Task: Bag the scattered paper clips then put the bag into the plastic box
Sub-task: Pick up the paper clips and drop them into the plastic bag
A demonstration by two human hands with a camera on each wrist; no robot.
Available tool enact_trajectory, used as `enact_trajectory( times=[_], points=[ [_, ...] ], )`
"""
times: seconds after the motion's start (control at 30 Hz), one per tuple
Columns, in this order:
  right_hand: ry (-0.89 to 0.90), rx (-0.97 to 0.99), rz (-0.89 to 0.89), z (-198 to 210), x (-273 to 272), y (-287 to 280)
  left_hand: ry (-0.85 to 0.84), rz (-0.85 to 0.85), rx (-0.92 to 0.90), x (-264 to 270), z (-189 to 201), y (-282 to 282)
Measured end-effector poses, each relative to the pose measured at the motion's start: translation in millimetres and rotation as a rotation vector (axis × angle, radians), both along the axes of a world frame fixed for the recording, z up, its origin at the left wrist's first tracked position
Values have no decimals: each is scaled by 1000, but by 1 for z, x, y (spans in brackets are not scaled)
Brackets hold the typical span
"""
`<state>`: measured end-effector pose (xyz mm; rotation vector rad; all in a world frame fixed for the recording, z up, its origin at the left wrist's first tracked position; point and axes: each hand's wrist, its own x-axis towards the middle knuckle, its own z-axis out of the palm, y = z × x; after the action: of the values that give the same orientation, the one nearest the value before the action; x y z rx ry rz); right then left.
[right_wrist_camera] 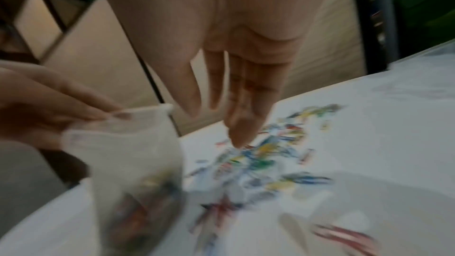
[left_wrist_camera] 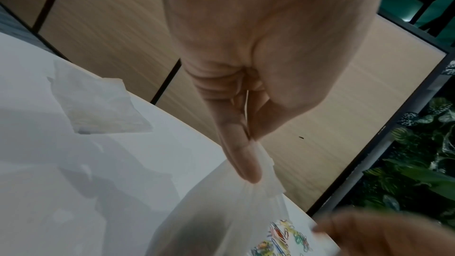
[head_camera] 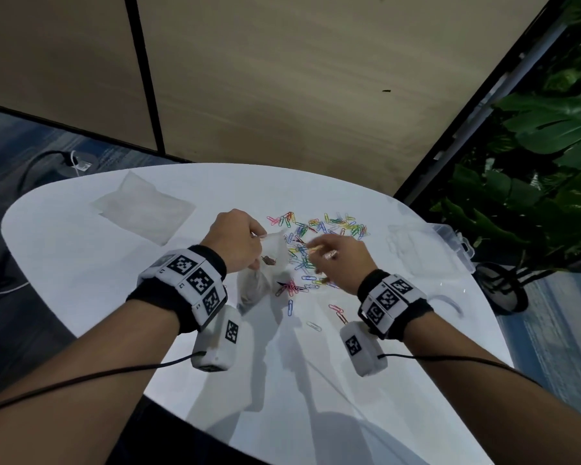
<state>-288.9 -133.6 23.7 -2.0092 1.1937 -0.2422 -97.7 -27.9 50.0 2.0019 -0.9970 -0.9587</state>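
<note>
Translucent plastic bag [head_camera: 264, 263] hangs at frame centre in the head view, its rim pinched between thumb and fingers [left_wrist_camera: 242, 155] of the left hand [head_camera: 237, 239]; its mouth faces right. The right hand [head_camera: 341, 263] is immediately right of that mouth, above the paper clips [head_camera: 319, 229] scattered on the white table [head_camera: 81, 263]. In the right wrist view its fingers [right_wrist_camera: 242, 104] extend straight down, holding nothing visible. The clear plastic box [head_camera: 450, 243] sits at the right table edge, nearer the right hand.
</note>
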Motion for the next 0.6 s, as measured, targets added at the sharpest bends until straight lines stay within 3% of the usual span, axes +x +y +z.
enact_trajectory(
  times=[0.1,0.2,0.37,0.6],
  points=[
    [451,172,-78,-27,-45,-5,-4,31,5,12,-1,8],
    [593,181,-48,-54,-63,15,-1,39,7,23,0,17],
    [460,59,23,-80,-22,38,7,44,-3,30,3,23],
    [279,-35,-152,-91,44,8,-4,60,-8,40,0,25]
  ],
)
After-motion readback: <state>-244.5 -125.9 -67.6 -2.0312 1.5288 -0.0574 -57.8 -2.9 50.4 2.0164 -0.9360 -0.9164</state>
